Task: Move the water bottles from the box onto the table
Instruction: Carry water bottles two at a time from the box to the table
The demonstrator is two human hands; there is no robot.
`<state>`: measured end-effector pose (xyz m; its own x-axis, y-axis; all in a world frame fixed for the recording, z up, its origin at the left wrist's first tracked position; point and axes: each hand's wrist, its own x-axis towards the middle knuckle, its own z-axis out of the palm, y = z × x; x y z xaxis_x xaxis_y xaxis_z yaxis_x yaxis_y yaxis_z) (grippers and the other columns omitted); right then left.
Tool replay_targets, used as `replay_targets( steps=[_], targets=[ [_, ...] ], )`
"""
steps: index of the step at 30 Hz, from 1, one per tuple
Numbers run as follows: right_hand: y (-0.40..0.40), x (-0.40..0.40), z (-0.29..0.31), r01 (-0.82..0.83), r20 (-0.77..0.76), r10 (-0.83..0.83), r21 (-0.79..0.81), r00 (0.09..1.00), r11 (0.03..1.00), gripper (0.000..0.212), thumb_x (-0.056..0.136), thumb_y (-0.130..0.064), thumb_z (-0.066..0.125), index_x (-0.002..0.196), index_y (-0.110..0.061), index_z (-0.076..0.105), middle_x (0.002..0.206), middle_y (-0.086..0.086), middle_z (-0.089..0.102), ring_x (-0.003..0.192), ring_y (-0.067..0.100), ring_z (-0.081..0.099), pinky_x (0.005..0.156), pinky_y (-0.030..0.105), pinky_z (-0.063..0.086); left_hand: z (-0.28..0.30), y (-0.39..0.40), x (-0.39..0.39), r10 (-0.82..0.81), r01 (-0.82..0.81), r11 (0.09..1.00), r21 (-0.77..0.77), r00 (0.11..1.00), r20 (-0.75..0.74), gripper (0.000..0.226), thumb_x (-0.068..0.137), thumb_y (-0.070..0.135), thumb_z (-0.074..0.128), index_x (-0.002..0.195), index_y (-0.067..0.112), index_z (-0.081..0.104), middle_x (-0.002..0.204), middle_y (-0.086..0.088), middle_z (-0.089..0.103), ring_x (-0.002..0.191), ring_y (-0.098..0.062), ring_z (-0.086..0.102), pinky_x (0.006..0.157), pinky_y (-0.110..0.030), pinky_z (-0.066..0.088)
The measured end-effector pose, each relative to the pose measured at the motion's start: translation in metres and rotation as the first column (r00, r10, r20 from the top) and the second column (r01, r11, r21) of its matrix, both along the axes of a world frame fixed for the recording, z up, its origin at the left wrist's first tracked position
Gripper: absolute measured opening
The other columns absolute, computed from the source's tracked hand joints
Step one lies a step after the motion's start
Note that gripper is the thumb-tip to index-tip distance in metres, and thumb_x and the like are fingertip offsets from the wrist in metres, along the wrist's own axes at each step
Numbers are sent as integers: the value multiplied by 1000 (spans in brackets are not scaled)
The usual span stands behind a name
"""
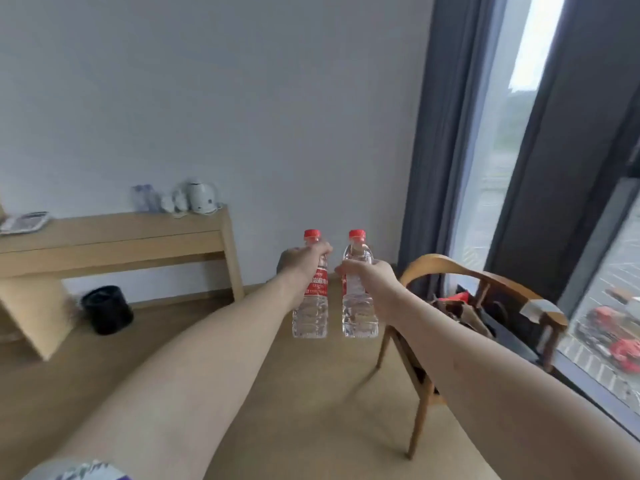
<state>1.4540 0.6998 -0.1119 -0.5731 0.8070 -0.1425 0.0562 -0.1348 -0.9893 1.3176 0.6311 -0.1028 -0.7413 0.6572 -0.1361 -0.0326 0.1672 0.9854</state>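
Each hand, left (300, 263) and right (372, 277), was closed around an upright bottle (310, 306) (358, 306); the table (114, 237) lay ahead-left, nearer the left.

Both my bare arms reach straight out ahead, my left hand (304, 263) and my right hand (372, 275) level and close beside each other, each curled tight around the upper part of an upright bottle, thumbs turned inward, a patterned sleeve at my left shoulder.
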Motion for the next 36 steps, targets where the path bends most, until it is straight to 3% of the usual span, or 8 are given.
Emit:
replay_targets(
  steps=[5, 10, 13, 18, 24, 32, 36],
  targets=[
    [-36, -120, -2, -148, 9, 148, -25, 989, 989, 27, 74, -14, 83, 97, -7, 72, 88, 16, 67, 77, 30, 65, 69, 39, 55, -4, -57, -108, 151, -150, 988, -24, 987, 52, 41, 77, 42, 80, 101, 11, 70, 93, -15, 75, 79, -30, 72, 80, -42, 60],
    [-56, -225, -15, -318, 18, 319, -48, 948, 947, 24, 75, -10, 81, 97, -7, 72, 83, 11, 72, 70, 28, 69, 65, 37, 56, -11, -96, -202, 320, -319, 947, -18, 944, 82, 32, 74, 40, 81, 91, 15, 69, 86, -12, 74, 74, -28, 71, 73, -38, 58],
    [-58, -293, -25, -419, -2, 420, -73, 907, 905, 25, 74, -7, 82, 96, -7, 71, 70, 5, 73, 59, 22, 70, 53, 29, 53, -20, -109, -259, 401, -400, 916, -29, 912, 82, 36, 74, 44, 81, 93, 17, 68, 88, -11, 74, 77, -28, 72, 69, -35, 57],
    [-43, -420, -26, -502, 9, 505, -83, 863, 861, 38, 74, -11, 83, 108, -2, 69, 85, 13, 66, 65, 25, 64, 54, 29, 52, -22, -112, -365, 516, -515, 856, -36, 854, 69, 45, 71, 46, 82, 99, 15, 67, 89, -12, 73, 76, -28, 72, 67, -35, 58],
    [-9, -563, 3, -581, -40, 580, -109, 813, 807, 39, 74, -6, 82, 109, 2, 68, 77, 14, 66, 54, 23, 63, 50, 29, 53, 3, -94, -492, 608, -607, 794, -31, 790, 79, 46, 70, 41, 84, 99, 9, 70, 83, -15, 75, 63, -30, 71, 71, -45, 63],
    [9, -707, -10, -631, 2, 640, -164, 769, 758, 37, 76, -7, 82, 109, 0, 65, 84, 16, 64, 62, 25, 61, 62, 36, 53, -4, -74, -618, 648, -647, 761, -40, 755, 105, 41, 77, 40, 82, 101, 10, 68, 86, -12, 73, 66, -26, 70, 67, -36, 59],
    [11, -778, -26, -631, 38, 645, -173, 763, 756, 41, 76, -11, 83, 111, -2, 64, 85, 15, 64, 60, 24, 61, 58, 34, 52, -16, -73, -687, 653, -652, 756, -47, 748, 123, 37, 79, 40, 81, 99, 11, 67, 88, -12, 72, 69, -26, 70, 71, -37, 59]
  ],
)
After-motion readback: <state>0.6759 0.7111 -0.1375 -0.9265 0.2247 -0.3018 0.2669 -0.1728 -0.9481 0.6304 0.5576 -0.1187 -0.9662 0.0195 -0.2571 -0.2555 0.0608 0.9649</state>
